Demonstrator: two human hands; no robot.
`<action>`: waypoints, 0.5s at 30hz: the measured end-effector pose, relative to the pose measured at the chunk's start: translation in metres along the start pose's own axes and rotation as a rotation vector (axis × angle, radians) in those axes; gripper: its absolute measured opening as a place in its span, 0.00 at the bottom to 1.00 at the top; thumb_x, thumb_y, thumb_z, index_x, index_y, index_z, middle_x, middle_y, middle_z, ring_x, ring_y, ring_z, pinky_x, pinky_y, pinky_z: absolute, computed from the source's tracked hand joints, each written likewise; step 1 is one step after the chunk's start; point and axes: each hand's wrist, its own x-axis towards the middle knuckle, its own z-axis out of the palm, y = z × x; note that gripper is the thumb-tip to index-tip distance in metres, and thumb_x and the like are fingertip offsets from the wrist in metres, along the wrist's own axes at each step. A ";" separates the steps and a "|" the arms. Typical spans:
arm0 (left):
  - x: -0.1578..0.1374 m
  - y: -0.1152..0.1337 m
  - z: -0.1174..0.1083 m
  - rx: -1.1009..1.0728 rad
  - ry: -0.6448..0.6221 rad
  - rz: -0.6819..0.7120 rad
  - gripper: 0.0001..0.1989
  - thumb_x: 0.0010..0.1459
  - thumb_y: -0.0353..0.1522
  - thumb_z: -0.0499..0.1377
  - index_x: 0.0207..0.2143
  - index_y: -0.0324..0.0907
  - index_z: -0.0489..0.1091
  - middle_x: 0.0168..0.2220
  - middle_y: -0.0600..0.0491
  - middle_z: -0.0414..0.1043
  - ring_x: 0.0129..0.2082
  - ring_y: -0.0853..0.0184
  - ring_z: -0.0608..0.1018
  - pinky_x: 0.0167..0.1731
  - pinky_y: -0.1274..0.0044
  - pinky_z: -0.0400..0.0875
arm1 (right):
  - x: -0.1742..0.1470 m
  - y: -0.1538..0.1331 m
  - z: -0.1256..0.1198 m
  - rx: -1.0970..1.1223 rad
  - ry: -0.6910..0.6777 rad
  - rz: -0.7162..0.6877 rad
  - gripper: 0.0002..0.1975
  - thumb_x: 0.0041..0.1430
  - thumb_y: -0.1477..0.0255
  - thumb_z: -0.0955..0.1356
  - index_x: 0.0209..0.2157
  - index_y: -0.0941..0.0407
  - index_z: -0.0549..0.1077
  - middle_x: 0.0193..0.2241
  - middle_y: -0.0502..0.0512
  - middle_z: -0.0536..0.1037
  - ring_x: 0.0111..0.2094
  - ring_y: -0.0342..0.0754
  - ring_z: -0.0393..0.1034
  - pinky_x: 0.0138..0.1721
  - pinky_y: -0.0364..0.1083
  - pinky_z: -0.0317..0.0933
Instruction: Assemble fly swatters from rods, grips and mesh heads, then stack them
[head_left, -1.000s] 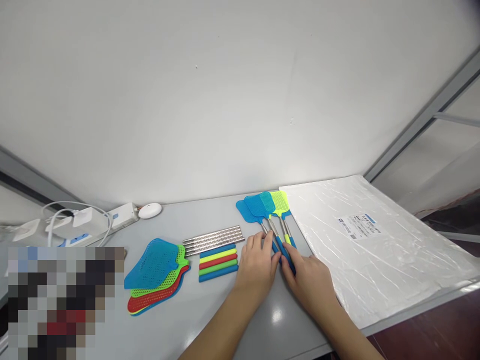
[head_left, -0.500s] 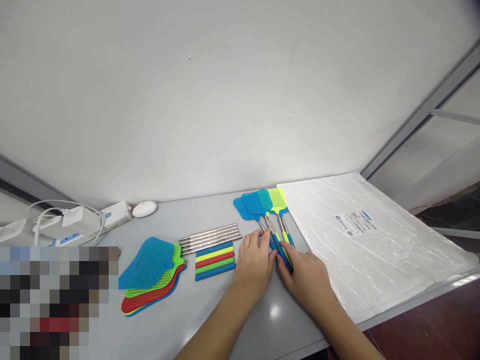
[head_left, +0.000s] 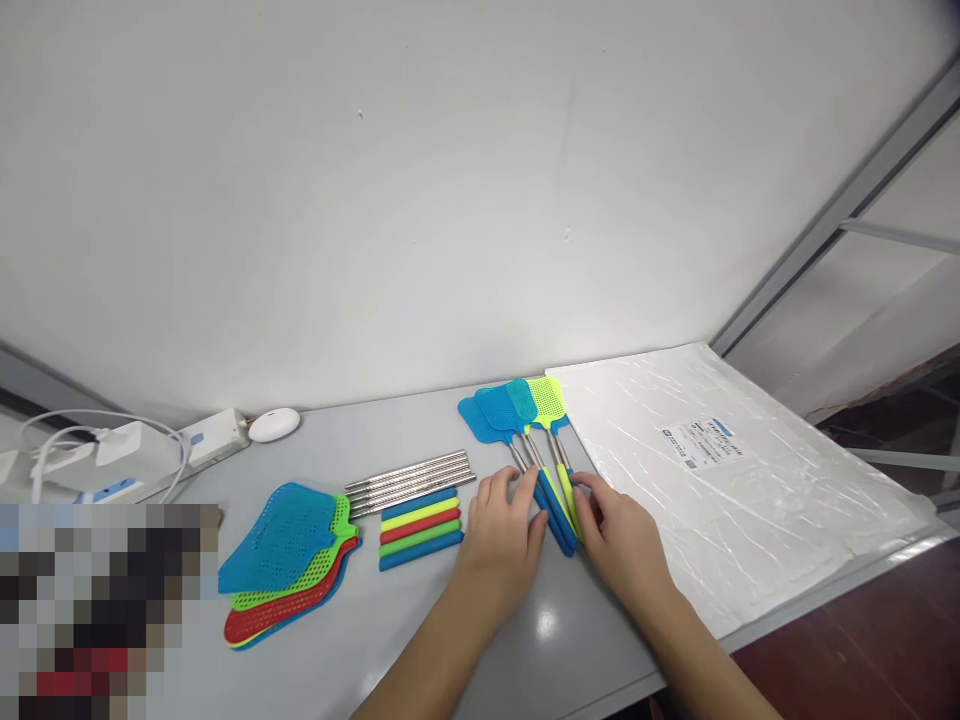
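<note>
Several assembled fly swatters (head_left: 510, 408) lie in a fanned bundle, with blue and yellow-green mesh heads toward the wall, metal shafts and coloured handles (head_left: 555, 515) toward me. My left hand (head_left: 501, 530) rests at the bundle's left side, fingers stretched, fingertips against a blue handle and thumb apart. On the other side, my right hand (head_left: 621, 530) has its fingers and thumb bent at the yellow-green handle; part of the rightmost blue handle is hidden by it. To the left lie loose foam-like grips (head_left: 420, 530) in blue, yellow, red and green, beside several metal rods (head_left: 412, 482).
Loose swatter heads (head_left: 281, 545) in blue, green and red are stacked at left. A white power strip (head_left: 214, 440) with plugs and a white oval device (head_left: 274, 425) stand by the wall. At right lies a flat white wrapped package (head_left: 720, 520) with a label.
My right hand has shifted from the lower ends of the blue handles to the bundle's right side. The handles are closer together, and the view has turned slightly.
</note>
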 end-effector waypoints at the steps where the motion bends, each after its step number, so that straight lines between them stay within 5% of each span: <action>1: 0.000 0.000 0.000 -0.010 -0.001 -0.003 0.23 0.64 0.37 0.49 0.60 0.45 0.58 0.54 0.45 0.61 0.54 0.56 0.64 0.51 0.63 0.63 | 0.001 0.002 -0.001 0.011 -0.006 0.029 0.17 0.67 0.62 0.56 0.48 0.52 0.70 0.28 0.52 0.78 0.27 0.51 0.70 0.28 0.45 0.54; 10: -0.004 0.001 0.001 -0.028 -0.072 -0.039 0.41 0.53 0.55 0.56 0.64 0.48 0.52 0.63 0.44 0.51 0.61 0.51 0.57 0.55 0.60 0.58 | 0.007 0.005 -0.001 0.089 -0.079 0.099 0.16 0.65 0.63 0.57 0.47 0.52 0.68 0.25 0.50 0.75 0.27 0.51 0.69 0.28 0.45 0.53; 15: -0.005 0.000 0.003 0.032 -0.107 -0.027 0.49 0.43 0.54 0.64 0.64 0.49 0.52 0.64 0.44 0.52 0.61 0.49 0.57 0.54 0.59 0.58 | 0.006 0.007 -0.002 0.128 -0.099 0.071 0.14 0.65 0.63 0.58 0.47 0.52 0.67 0.24 0.48 0.74 0.26 0.50 0.68 0.28 0.44 0.53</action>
